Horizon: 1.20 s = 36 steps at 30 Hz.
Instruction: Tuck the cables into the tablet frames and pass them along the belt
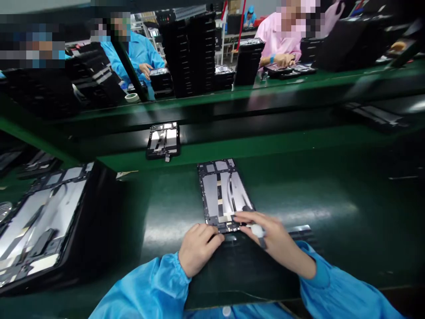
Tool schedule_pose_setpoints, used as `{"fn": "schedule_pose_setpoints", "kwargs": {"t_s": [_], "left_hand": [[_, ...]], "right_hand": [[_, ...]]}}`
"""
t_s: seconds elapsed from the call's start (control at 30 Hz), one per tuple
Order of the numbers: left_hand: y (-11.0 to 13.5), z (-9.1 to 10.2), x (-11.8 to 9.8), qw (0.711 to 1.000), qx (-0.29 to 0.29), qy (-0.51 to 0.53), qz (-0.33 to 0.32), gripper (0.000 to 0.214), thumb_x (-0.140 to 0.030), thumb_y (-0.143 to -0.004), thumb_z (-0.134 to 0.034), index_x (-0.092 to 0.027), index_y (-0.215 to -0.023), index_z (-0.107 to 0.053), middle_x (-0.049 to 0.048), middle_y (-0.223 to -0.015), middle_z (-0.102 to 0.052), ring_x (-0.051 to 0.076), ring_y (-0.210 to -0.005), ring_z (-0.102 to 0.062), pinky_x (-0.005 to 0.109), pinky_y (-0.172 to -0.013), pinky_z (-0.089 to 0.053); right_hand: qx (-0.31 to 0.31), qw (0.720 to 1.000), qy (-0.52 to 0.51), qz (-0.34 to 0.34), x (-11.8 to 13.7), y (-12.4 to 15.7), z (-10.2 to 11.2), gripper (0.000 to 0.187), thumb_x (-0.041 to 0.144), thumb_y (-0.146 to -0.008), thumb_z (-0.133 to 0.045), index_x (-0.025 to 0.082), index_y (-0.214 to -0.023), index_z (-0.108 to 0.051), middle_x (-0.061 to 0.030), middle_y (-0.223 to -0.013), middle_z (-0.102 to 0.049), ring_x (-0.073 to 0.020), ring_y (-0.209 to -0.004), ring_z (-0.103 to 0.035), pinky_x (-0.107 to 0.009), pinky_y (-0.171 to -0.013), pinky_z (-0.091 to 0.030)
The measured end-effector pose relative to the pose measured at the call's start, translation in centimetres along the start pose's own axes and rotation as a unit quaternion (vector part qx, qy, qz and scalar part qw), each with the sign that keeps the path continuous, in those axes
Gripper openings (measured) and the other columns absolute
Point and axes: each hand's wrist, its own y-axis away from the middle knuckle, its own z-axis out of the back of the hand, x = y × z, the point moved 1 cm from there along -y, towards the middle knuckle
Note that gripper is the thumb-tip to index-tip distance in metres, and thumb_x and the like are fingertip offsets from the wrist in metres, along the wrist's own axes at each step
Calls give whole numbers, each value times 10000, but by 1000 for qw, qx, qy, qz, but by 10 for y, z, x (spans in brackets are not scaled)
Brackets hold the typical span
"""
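An open tablet back frame with grey metal plates and thin cables lies on the green bench in front of me. My left hand rests at its near left corner with the fingers curled against the frame's edge. My right hand lies at the near right corner, fingers stretched flat over the frame's lower edge, one finger wearing a white cot. A dark mat lies under both wrists.
A stack of black trays holding similar frames sits at my left. Another frame lies on the conveyor belt beyond. Across the belt, people in blue and pink coats work beside tall stacks of black trays.
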Motion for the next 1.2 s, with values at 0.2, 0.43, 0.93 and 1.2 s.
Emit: {"fn": "schedule_pose_setpoints", "kwargs": {"t_s": [0.2, 0.43, 0.93, 1.2], "left_hand": [[-5, 1, 8, 972, -45, 178, 145, 154, -293, -959, -566, -195, -909, -673, 37, -830, -669, 150, -778, -608, 272, -697, -488], [-2, 3, 11, 972, -30, 180, 144, 132, -269, -951, -581, -197, -914, -685, 22, -832, -681, 140, -773, -610, 266, -703, -493], [13, 13, 7, 998, 29, -47, 35, 227, -161, -989, -466, -194, -1144, -629, 48, -949, -646, 174, -786, -546, 294, -675, -430], [22, 18, 15, 996, 71, -59, -12, 333, -132, -1005, -400, -220, -1288, -551, 69, -1129, -631, 185, -919, -560, 314, -759, -448]], "right_hand": [[47, 997, -7, 61, 14, -19, -38, 215, 183, -936, -568, 219, -1120, -673, -69, -951, -744, -219, -856, -692, -351, -760, -558], [52, 997, -24, 48, 14, -24, -39, 214, 193, -935, -572, 227, -1138, -630, -30, -864, -736, -212, -836, -683, -341, -784, -525], [54, 981, 101, 159, 12, -17, -51, 712, -92, -656, -358, 225, -1267, -540, -51, -853, -583, -231, -798, -540, -358, -708, -511], [64, 986, 74, 132, 10, -15, -48, 649, -81, -729, -376, 203, -1296, -515, -70, -892, -612, -236, -815, -550, -368, -714, -524]]}}
